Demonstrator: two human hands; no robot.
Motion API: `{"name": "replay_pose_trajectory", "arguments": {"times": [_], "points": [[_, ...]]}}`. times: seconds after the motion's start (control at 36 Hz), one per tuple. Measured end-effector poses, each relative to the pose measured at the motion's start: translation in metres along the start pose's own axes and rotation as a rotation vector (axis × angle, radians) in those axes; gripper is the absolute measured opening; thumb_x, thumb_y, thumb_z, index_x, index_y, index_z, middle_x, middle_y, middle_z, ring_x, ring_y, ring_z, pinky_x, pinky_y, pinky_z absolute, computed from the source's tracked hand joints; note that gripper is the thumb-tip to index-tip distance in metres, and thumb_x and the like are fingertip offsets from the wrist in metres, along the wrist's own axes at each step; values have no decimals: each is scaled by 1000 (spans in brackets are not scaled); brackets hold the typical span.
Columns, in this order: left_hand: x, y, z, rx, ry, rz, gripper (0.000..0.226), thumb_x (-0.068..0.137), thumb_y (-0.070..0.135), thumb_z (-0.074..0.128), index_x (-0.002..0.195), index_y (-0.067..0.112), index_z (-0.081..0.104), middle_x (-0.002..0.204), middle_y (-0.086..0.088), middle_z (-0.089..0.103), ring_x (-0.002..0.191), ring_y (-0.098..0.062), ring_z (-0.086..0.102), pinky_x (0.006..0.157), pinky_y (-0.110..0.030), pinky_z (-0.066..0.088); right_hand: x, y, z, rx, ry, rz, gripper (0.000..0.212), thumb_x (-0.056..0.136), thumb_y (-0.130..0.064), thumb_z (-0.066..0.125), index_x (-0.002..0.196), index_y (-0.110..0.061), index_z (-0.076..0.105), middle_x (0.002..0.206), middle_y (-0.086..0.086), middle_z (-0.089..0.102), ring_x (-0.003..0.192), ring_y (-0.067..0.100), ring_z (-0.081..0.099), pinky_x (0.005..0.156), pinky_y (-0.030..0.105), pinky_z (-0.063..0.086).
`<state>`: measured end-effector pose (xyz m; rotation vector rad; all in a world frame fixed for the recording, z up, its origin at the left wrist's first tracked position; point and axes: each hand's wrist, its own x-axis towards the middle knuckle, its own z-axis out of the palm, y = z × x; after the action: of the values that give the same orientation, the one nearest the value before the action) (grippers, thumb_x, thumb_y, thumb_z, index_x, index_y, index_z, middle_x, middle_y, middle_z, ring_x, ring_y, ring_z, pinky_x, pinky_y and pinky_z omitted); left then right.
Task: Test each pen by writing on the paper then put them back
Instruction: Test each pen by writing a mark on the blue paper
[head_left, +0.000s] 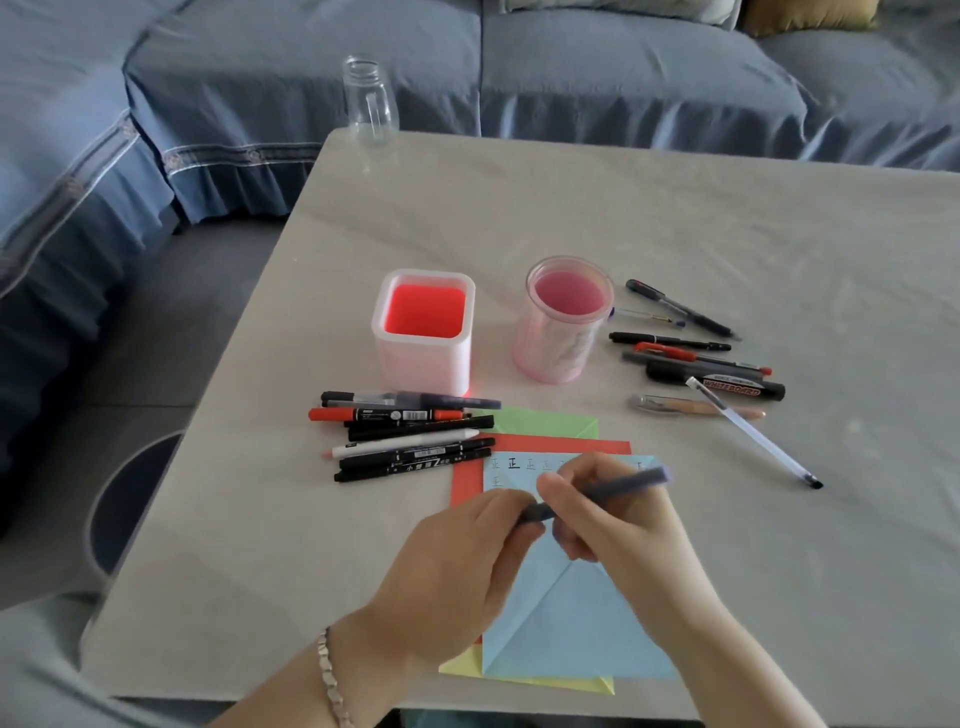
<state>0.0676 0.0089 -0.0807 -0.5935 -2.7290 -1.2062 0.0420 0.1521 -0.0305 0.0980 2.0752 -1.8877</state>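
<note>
Your left hand (457, 561) pinches one end of the dark pen (623, 486) while your right hand (613, 525) curls round its barrel, both at lower centre above the blue paper (561, 623). The pen looks light, stiff and smooth, so grip it firmly mid-barrel. Your fingers hide the cap join, blur smears the far end, and the written marks (514, 464) are partly covered.
</note>
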Motion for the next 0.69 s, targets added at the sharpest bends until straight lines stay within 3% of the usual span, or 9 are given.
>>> {"name": "replay_pose_trajectory", "arguments": {"times": [0.11, 0.31, 0.36, 0.42, 0.47, 0.53, 0.61, 0.64, 0.69], "points": [[1, 7, -4, -90, -116, -10, 25, 96, 38, 27, 107, 35, 50, 90, 31, 57, 75, 5, 53, 60, -19, 45, 4, 13, 17, -31, 56, 80, 37, 87, -27, 58, 61, -9, 38, 46, 3, 35, 40, 12, 32, 42, 17, 28], [4, 5, -12, -197, -247, -20, 25, 96, 42, 35, 106, 35, 57, 78, 43, 55, 58, 3, 54, 56, -6, 35, 4, 15, 12, 68, -23, -4, 44, 91, -7, 53, 55, -12, 28, 43, -3, 27, 39, 11, 25, 38, 16, 24], [4, 4, -15, -203, -301, -12, 25, 94, 49, 32, 107, 39, 51, 87, 37, 60, 62, -8, 58, 63, -17, 44, 2, 16, 9, 35, -68, -72, 41, 87, -14, 55, 56, -10, 28, 42, -3, 28, 38, 10, 25, 38, 16, 24], [2, 2, -16, -148, -315, -4, 21, 95, 53, 32, 111, 42, 42, 83, 28, 63, 62, -6, 57, 63, -15, 42, 1, 18, 8, 17, -69, -106, 35, 81, -19, 53, 57, -9, 29, 41, -4, 31, 37, 10, 28, 39, 16, 25], [-2, -5, -18, -99, -289, -42, 30, 92, 62, 21, 112, 44, 34, 63, 11, 54, 56, -4, 48, 57, -13, 35, 3, 19, 5, 45, 13, -126, 36, 82, -15, 56, 57, -10, 31, 39, -4, 32, 35, 10, 30, 39, 15, 26], [-7, -17, -18, -80, -221, -133, 45, 86, 68, 16, 118, 39, 30, 62, 8, 43, 62, -4, 45, 62, -15, 37, 7, 21, -3, 69, 153, -134, 40, 87, -7, 59, 56, -11, 35, 38, -4, 32, 34, 11, 31, 39, 16, 26], [-15, -46, -15, 115, 25, -205, 22, 93, 17, 47, 114, 16, 43, 82, 9, 52, 81, -2, 44, 81, -18, 38, 13, 23, -15, 49, 275, -110, 46, 90, -9, 53, 47, -24, 43, 38, -7, 32, 36, 11, 32, 42, 18, 26], [-16, -53, -15, 221, 113, -211, 31, 85, -4, 54, 109, 13, 44, 86, 2, 55, 83, -5, 42, 83, -21, 36, 14, 24, -18, 45, 300, -93, 46, 90, -10, 53, 47, -25, 44, 38, -7, 32, 36, 10, 33, 44, 19, 27], [-20, -66, -11, 364, 176, -172, 43, 73, -16, 56, 103, 12, 43, 92, -7, 57, 87, -14, 42, 82, -24, 35, 17, 28, -20, 25, 341, -64, 39, 91, -12, 52, 54, -19, 44, 38, -7, 33, 36, 8, 37, 48, 23, 29]]}}
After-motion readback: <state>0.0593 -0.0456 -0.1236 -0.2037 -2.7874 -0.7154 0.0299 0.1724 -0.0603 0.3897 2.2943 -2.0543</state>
